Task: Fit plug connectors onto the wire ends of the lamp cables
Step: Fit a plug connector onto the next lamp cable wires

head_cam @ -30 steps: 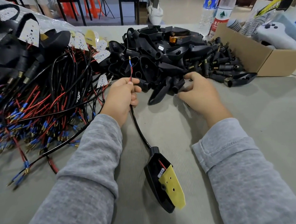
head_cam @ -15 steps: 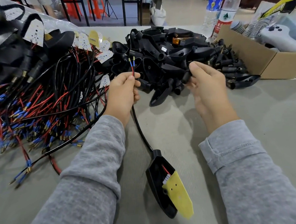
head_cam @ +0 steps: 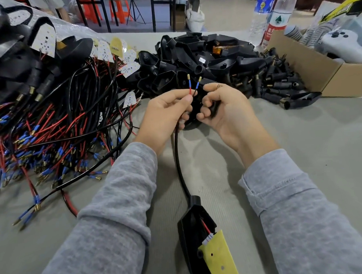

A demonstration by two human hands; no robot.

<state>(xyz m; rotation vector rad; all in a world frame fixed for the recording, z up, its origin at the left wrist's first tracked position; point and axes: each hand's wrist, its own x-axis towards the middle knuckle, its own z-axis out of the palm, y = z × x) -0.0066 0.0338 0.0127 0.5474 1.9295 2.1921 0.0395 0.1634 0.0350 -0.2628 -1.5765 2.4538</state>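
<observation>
**Cable end and plug in hand**

Left hand (head_cam: 166, 114) pinches the black lamp cable (head_cam: 178, 164) just below its two wire ends (head_cam: 193, 84), tips at 12 o'clock. Right hand (head_cam: 222, 106), touching it at 3 o'clock, fingers curled around a black plug connector (head_cam: 211, 109). Lamp housing (head_cam: 198, 239) lies on table (head_cam: 303, 140) at 6 o'clock.

Table (head_cam: 325, 149): right edge and near right corner bare, open to a passing hand. Left edge blocked by tangled cables (head_cam: 54, 127). Far edge blocked by heaped black housings (head_cam: 192, 57); cardboard box (head_cam: 311, 65) at far right corner. Bottles (head_cam: 274, 16) behind, probably on the table.
</observation>
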